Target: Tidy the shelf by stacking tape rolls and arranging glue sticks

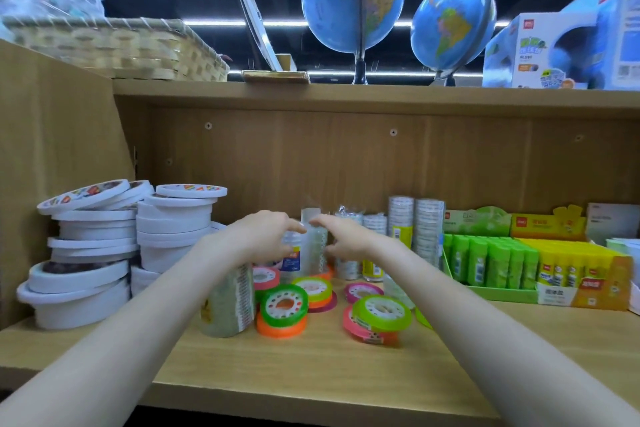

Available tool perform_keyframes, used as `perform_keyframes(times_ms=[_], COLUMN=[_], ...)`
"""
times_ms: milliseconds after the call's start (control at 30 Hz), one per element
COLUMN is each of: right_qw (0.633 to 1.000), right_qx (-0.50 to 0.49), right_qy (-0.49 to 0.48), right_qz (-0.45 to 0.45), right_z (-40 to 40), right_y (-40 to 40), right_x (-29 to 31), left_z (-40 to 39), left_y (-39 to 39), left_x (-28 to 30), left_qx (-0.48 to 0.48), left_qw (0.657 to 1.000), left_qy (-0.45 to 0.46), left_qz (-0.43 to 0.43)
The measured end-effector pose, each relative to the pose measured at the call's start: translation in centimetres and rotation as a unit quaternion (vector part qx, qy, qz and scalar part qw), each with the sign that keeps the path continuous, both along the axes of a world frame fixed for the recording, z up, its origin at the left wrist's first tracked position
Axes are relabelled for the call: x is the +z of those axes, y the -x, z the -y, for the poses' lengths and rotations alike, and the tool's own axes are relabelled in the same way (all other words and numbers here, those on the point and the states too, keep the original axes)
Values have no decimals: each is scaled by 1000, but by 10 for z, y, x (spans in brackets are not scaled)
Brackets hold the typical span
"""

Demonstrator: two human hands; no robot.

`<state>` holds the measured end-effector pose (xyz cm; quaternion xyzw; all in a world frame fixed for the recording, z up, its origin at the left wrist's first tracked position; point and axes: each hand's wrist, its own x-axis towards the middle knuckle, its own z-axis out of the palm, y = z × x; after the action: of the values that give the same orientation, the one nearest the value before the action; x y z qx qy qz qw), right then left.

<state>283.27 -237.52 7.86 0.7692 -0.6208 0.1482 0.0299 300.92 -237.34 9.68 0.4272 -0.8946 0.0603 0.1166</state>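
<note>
Both hands reach into the wooden shelf (311,367) toward an upright clear tape stack (313,246) standing at its middle back. The left hand (263,236) sits just left of the stack, its fingers (294,226) spread apart and curled toward the stack's top; whether they touch it cannot be told. The right hand (346,236) is just right of the stack, fingers (320,220) apart, the tips at the stack's upper edge. In front of the stack lie loose coloured tape rolls (284,310). Left of it stand white tape piles (93,253). Right of it, green glue sticks (491,262) and yellow glue sticks (568,267) fill display boxes.
</note>
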Motion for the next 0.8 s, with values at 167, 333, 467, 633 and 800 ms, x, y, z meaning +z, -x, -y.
perform_keyframes(times_ms=[167, 333, 467, 633, 800], right_qw=[994, 978, 980, 990, 983], right_qx=[9, 22, 53, 55, 23], right_qy=[69, 108, 51, 48, 114], right_qz=[88, 179, 187, 120, 143], right_z=[13, -14, -46, -67, -88], right_y=[0, 17, 31, 46, 76], right_x=[-7, 9, 19, 12, 12], left_z=[5, 6, 5, -4, -19], left_y=[1, 0, 3, 16, 49], left_x=[-1, -1, 0, 0, -18], left_qx=[-5, -10, 5, 18, -44], left_qw=[999, 998, 999, 998, 991], left_qy=[-6, -20, -12, 58, 62], left_qz=[-36, -52, -41, -32, -107])
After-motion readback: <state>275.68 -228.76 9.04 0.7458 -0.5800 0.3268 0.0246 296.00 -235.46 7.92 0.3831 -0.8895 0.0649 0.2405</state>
